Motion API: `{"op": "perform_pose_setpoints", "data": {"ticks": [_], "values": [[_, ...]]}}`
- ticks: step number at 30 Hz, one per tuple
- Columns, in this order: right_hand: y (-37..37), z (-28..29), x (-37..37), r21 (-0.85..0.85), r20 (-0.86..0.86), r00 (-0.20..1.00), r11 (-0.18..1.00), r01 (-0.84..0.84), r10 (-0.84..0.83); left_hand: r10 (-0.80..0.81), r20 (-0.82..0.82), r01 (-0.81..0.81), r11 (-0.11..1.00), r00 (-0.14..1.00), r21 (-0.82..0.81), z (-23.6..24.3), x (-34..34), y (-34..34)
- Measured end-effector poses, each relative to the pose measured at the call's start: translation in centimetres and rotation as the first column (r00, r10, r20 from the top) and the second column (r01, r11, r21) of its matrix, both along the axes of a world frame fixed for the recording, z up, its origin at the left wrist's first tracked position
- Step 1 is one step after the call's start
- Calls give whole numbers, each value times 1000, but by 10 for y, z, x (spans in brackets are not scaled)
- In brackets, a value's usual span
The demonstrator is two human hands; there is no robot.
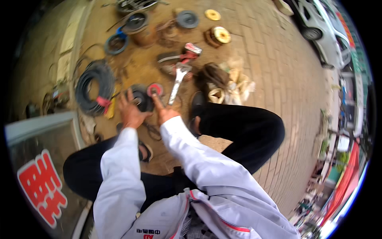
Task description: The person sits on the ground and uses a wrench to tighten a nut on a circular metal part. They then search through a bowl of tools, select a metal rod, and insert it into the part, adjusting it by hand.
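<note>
My left hand point(133, 113) lies against the left and near side of a black round part point(141, 99) low over the ground, its fingers and thumb spread around the edge. A small red disc-shaped piece point(150, 86) sits just right of that part. My right hand point(164, 109) has a finger stretched over the middle of the red piece; its other fingers are curled and partly hidden. Close to the right hand lies a silver adjustable wrench point(179, 81), tilted, its head pointing away from me. Motion blurs the finger contacts.
A black hose coil point(83, 89) with a red tie lies left. Farther off are a blue-rimmed container point(116, 44), a grey disc point(187, 19), a gold-rimmed spool point(220, 36) and a red-handled tool point(191, 51). Pale sacking point(236, 85) lies right. A glass panel point(39, 159) stands near left.
</note>
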State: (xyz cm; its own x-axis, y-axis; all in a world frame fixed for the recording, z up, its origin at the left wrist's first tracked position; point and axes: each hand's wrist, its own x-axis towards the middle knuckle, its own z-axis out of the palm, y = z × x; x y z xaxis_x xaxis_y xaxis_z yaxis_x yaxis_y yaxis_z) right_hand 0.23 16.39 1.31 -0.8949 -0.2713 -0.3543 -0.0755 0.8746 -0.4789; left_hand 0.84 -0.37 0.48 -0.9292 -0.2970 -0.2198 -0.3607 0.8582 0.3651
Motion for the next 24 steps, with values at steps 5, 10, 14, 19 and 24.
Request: {"op": "perform_pose_setpoints", "data": {"ticks": [5,10,14,19,24], "values": [[0,-20,-11,-19,151,987,999,-45,47,-48,-34,48,999,998,13,-33,7,5],[-3,-27,34,-78,84,996,997,-12,18,3,32,-3,1000,999,-15,-10,-1,0],[-15,-51,38,-120,-58,998,993,14,-21,-92,74,100,988,993,-119,-15,-2,-4],[-14,-47,45,-88,-60,998,996,-9,4,-157,92,172,969,983,-176,-8,2,-6],[8,-21,42,-124,-33,999,992,-40,36,-133,78,142,980,988,-137,-24,8,-5]]}}
